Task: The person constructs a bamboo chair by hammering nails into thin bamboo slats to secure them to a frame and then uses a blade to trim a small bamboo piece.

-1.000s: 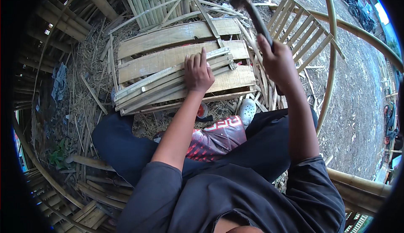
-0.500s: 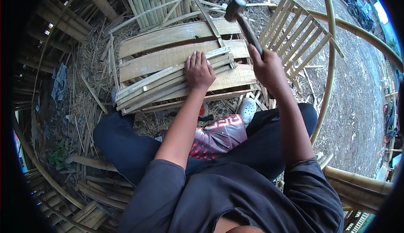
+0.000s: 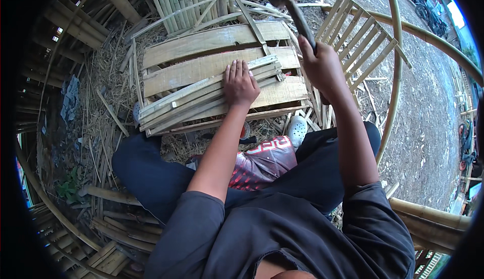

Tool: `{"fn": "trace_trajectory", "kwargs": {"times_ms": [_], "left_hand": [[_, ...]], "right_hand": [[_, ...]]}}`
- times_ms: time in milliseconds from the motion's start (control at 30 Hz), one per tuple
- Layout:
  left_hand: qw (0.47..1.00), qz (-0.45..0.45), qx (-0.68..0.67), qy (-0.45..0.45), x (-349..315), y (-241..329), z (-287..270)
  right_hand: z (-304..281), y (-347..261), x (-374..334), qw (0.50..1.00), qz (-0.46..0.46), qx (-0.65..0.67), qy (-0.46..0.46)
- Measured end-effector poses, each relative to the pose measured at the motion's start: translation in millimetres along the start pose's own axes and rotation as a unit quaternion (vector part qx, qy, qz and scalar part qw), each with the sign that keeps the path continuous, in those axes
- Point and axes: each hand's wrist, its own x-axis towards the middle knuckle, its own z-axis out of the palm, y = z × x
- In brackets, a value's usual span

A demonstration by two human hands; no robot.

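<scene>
My right hand (image 3: 322,67) grips a hammer (image 3: 301,23) by its dark handle, raised above the right end of a low slatted wooden bench (image 3: 201,39). The metal head is up and to the left of the hand. Across the bench lies a bundle of long, thin bamboo strips (image 3: 194,93), angled from lower left to upper right. My left hand (image 3: 241,83) lies flat on these strips near their right end, fingers stretched out and holding nothing.
A slatted bamboo frame (image 3: 360,42) leans at the right, beside a curved bamboo pole (image 3: 397,77). Behind the bench stands a panel of upright bamboo slats (image 3: 189,4). Shavings and loose strips litter the ground. A patterned red and grey cloth (image 3: 264,164) lies between my legs.
The hammer and my right hand have risen, moving farther from me. My left hand stays on the strips, almost unmoved.
</scene>
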Motion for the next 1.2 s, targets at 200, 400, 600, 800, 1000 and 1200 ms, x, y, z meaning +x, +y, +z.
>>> {"fn": "trace_trajectory", "kwargs": {"times_ms": [200, 400, 600, 800, 1000, 1200], "left_hand": [[1.000, 0.005, -0.009, 0.011, 1, -1, 3], [0.999, 0.008, -0.045, 0.018, -3, -6, 4], [0.999, 0.001, -0.038, 0.022, -2, -3, 3], [0.999, 0.015, -0.031, 0.024, -6, -15, 6], [0.999, 0.014, -0.020, 0.027, -3, -1, 4], [0.998, 0.028, -0.041, 0.032, -9, 1, 9]], "right_hand": [[71, 66, -13, 0.993, 0.003, -0.120, -0.007], [42, 24, -16, 0.999, -0.002, -0.025, -0.023], [49, 32, -29, 0.998, -0.011, -0.016, 0.058], [53, 52, -23, 0.998, 0.063, -0.014, -0.009], [20, 22, -38, 0.991, -0.013, 0.062, 0.121], [89, 86, -21, 0.997, 0.020, -0.070, -0.003]]}}
